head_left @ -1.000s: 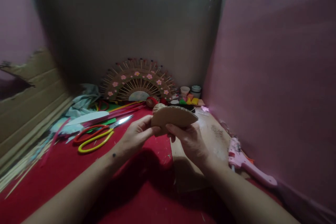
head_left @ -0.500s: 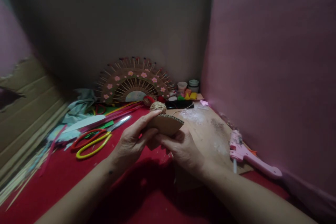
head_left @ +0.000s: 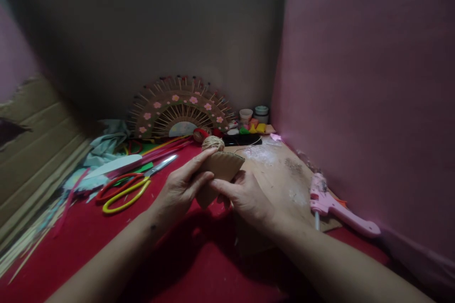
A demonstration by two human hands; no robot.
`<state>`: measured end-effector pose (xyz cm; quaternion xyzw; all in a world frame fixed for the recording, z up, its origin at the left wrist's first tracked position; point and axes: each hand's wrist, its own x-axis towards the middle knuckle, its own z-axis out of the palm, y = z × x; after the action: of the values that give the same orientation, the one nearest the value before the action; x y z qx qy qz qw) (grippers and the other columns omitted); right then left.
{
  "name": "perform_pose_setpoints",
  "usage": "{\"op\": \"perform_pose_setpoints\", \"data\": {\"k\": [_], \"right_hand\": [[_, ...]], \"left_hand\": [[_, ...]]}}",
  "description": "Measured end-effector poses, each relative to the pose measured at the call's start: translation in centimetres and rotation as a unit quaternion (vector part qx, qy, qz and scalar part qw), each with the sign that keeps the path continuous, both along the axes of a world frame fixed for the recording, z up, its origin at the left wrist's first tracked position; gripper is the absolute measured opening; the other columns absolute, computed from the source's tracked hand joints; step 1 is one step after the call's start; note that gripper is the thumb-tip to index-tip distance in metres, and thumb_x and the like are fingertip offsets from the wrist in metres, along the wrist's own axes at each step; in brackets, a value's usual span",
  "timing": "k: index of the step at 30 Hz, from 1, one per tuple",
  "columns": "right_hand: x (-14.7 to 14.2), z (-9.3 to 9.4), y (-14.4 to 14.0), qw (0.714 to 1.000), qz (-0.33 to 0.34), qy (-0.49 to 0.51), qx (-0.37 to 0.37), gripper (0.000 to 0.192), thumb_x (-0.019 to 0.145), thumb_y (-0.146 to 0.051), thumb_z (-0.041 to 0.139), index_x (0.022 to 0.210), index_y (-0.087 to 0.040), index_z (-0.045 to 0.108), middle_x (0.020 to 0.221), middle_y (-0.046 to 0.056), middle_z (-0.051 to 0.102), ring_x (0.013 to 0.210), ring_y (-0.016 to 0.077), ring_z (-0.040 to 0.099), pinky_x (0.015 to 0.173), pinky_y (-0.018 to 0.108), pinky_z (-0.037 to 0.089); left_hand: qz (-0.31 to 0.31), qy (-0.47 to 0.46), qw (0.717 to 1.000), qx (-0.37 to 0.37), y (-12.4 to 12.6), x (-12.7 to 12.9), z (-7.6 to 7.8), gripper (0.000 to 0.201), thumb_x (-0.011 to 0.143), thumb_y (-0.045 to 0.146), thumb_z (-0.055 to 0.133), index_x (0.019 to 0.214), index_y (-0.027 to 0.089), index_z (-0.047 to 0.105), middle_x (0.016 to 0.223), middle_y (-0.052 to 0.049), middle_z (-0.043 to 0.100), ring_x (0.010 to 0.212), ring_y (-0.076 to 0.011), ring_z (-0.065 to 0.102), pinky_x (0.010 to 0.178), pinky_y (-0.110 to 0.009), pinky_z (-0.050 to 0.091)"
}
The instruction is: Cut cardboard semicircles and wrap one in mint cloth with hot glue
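Observation:
Between my two hands is a small wedge-shaped piece of corrugated cardboard (head_left: pixel 221 166), its curved, fluted edge facing away from me. My left hand (head_left: pixel 183 184) grips it along the left side, thumb on the near face. From the right, my right hand (head_left: pixel 247 194) pinches its lower part with thumb and curled fingers. Some fingertips are hidden behind the piece. Just beyond it lies a ball of twine (head_left: pixel 213 143). To the left, scissors (head_left: pixel 131 187) with one red and one yellow handle loop rest on the red cloth (head_left: pixel 170 265).
A decorated fan (head_left: pixel 183 109) leans against the back wall. A pink glue gun (head_left: pixel 332 208) lies on a cardboard sheet (head_left: pixel 280 175) at the right. Small tubs (head_left: pixel 261 114) and a black phone-like slab (head_left: pixel 243 139) stand at the back; thin sticks (head_left: pixel 31 251) lie far left.
The cardboard piece has tilted in my hands, so more of its flat face shows and less of its fluted edge. Both hands keep their hold, and the view has shifted slightly.

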<state>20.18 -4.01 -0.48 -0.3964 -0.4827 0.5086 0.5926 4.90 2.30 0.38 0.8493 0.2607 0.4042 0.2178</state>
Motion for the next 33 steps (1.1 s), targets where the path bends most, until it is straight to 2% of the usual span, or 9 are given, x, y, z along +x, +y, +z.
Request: {"op": "perform_pose_setpoints", "data": {"k": [5, 9, 11, 14, 16, 18, 22, 26, 33], "right_hand": [[0.1, -0.1, -0.2, 1.000, -0.005, 0.015, -0.012, 0.017, 0.070, -0.031, 0.072, 0.070, -0.015, 0.066, 0.057, -0.003, 0.058, 0.051, 0.0082, 0.048, 0.049, 0.022, 0.036], [0.2, 0.1, -0.4, 0.999, 0.005, 0.037, 0.026, 0.014, 0.070, -0.030, 0.076, 0.075, -0.018, 0.070, 0.066, -0.002, 0.065, 0.060, 0.0100, 0.055, 0.056, 0.023, 0.041], [0.2, 0.1, -0.3, 0.998, 0.017, 0.050, 0.032, 0.016, 0.070, -0.031, 0.076, 0.080, -0.019, 0.072, 0.069, -0.001, 0.067, 0.063, 0.0108, 0.057, 0.059, 0.023, 0.042], [0.4, -0.1, -0.1, 0.998, 0.015, 0.063, 0.028, 0.021, 0.067, -0.031, 0.078, 0.083, -0.019, 0.072, 0.069, -0.001, 0.066, 0.062, 0.0116, 0.056, 0.057, 0.024, 0.042], [0.6, -0.4, 0.1, 0.997, 0.002, 0.075, 0.028, 0.020, 0.066, -0.030, 0.080, 0.081, -0.019, 0.072, 0.066, -0.001, 0.064, 0.060, 0.0115, 0.054, 0.055, 0.024, 0.042], [0.9, -0.6, 0.3, 0.995, 0.004, 0.094, 0.036, 0.018, 0.067, -0.029, 0.079, 0.079, -0.017, 0.072, 0.065, -0.001, 0.063, 0.059, 0.0116, 0.054, 0.053, 0.024, 0.043], [1.3, -0.9, 0.9, 0.985, 0.027, 0.165, 0.051, 0.018, 0.071, -0.026, 0.075, 0.085, -0.016, 0.071, 0.070, 0.002, 0.065, 0.054, 0.0119, 0.054, 0.045, 0.024, 0.043], [1.5, -1.1, 1.3, 0.977, 0.048, 0.204, 0.034, 0.021, 0.066, -0.023, 0.078, 0.084, -0.016, 0.071, 0.072, 0.002, 0.067, 0.055, 0.0128, 0.057, 0.045, 0.024, 0.045], [1.4, -1.2, 1.3, 0.971, 0.071, 0.226, 0.032, 0.023, 0.066, -0.023, 0.079, 0.086, -0.016, 0.069, 0.071, 0.001, 0.068, 0.052, 0.0117, 0.058, 0.043, 0.022, 0.047]], "left_hand": [[0.004, -0.022, 0.998, 0.063, -0.4, 0.0, -0.3, 0.043, 0.094, 0.023, 0.052, 0.136, 0.026, 0.050, 0.127, -0.003, 0.062, 0.114, -0.0180, 0.058, 0.099, -0.027, 0.045], [0.009, -0.037, 0.995, 0.092, -0.9, 0.2, -0.3, 0.045, 0.092, 0.019, 0.054, 0.135, 0.031, 0.050, 0.123, -0.003, 0.061, 0.111, -0.0176, 0.058, 0.095, -0.027, 0.046], [0.009, -0.069, 0.997, 0.041, -1.2, 0.3, 0.1, 0.048, 0.090, 0.021, 0.057, 0.136, 0.031, 0.047, 0.117, -0.003, 0.063, 0.104, -0.0176, 0.060, 0.090, -0.028, 0.048], [-0.015, -0.138, 0.984, -0.112, -1.6, 0.5, 0.9, 0.054, 0.086, 0.026, 0.063, 0.136, 0.026, 0.044, 0.095, -0.001, 0.064, 0.081, -0.0148, 0.061, 0.072, -0.025, 0.052], [-0.042, -0.159, 0.967, -0.193, -1.6, 0.5, 1.4, 0.049, 0.081, 0.028, 0.068, 0.127, 0.020, 0.051, 0.094, -0.003, 0.064, 0.080, -0.0152, 0.061, 0.067, -0.023, 0.051], [-0.065, -0.154, 0.957, -0.236, -1.4, 0.4, 1.6, 0.043, 0.078, 0.030, 0.070, 0.116, 0.016, 0.056, 0.099, -0.005, 0.065, 0.084, -0.0166, 0.061, 0.069, -0.024, 0.050], [-0.073, -0.102, 0.958, -0.257, -1.4, 0.3, 1.6, 0.035, 0.079, 0.034, 0.070, 0.107, 0.015, 0.062, 0.088, -0.003, 0.065, 0.078, -0.0156, 0.059, 0.069, -0.026, 0.048], [-0.051, -0.075, 0.972, -0.218, -1.9, 0.4, 1.8, 0.023, 0.078, 0.033, 0.070, 0.089, 0.013, 0.066, 0.080, -0.003, 0.063, 0.076, -0.0160, 0.056, 0.069, -0.027, 0.046], [-0.008, -0.071, 0.979, -0.189, -2.6, 0.5, 2.0, 0.024, 0.077, 0.036, 0.069, 0.084, 0.013, 0.067, 0.073, -0.001, 0.060, 0.068, -0.0142, 0.052, 0.062, -0.025, 0.042]]}}
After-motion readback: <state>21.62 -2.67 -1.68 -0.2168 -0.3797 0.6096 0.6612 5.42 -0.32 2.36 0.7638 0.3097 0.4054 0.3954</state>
